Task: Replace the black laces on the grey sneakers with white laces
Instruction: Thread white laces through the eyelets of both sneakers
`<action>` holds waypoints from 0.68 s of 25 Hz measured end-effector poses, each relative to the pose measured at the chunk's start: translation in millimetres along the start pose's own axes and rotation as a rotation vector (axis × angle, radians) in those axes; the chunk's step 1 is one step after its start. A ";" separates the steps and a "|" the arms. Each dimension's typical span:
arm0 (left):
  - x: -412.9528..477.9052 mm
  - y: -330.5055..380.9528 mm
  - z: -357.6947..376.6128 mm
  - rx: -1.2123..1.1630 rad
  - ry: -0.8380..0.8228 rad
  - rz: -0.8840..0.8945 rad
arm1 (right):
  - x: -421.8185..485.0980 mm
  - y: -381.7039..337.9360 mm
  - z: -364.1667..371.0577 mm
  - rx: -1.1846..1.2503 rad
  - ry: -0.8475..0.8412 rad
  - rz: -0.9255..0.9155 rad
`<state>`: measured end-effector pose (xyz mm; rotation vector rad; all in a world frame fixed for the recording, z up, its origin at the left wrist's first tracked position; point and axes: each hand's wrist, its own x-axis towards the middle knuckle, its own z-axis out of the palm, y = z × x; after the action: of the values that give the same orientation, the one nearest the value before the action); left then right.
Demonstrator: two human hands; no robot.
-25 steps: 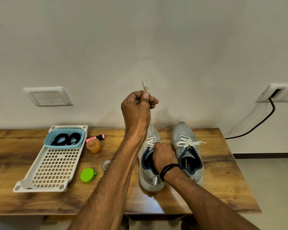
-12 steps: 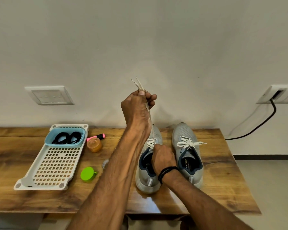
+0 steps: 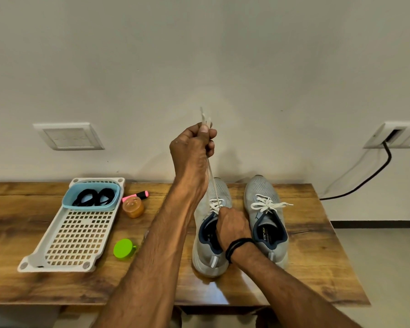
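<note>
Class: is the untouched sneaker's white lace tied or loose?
Tied: the white lace forms a bow on the untouched sneaker.

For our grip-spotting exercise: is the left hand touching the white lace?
Touching. Head view: the left hand grips the white lace, ends poking out above it.

"TRC" on right sneaker's insole point(image 3: 262, 236)

- Light: soft, even, moderately bright.
- Shadows: a faint, diffuse patch lies on the wall point(image 3: 237, 159) just above the table's point(image 3: 33, 235) far edge.
- Sheen: a pale reflection sits at the table's near edge.
- Blur: the white lace point(image 3: 204, 118) smears at its tips, above the table.
- Distortion: the table edges bow, and the switch plate point(image 3: 69, 137) above its left end tilts.
</note>
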<state>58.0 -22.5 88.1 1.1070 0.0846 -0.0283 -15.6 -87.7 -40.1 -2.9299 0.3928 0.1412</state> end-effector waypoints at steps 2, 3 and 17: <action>0.0 -0.7 -1.6 0.012 -0.020 0.018 | 0.4 -0.4 -0.4 -0.002 -0.012 0.005; -0.2 -0.9 -1.8 -0.004 -0.027 0.019 | -0.3 -1.8 -1.9 -0.006 -0.024 0.008; -10.4 -13.6 -3.3 0.153 -0.108 -0.037 | 33.2 17.8 -139.0 1.565 0.343 -0.029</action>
<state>46.6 -25.8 75.3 1.2548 0.0059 -0.1297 21.2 -139.6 89.1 -1.3874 0.2776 -0.4672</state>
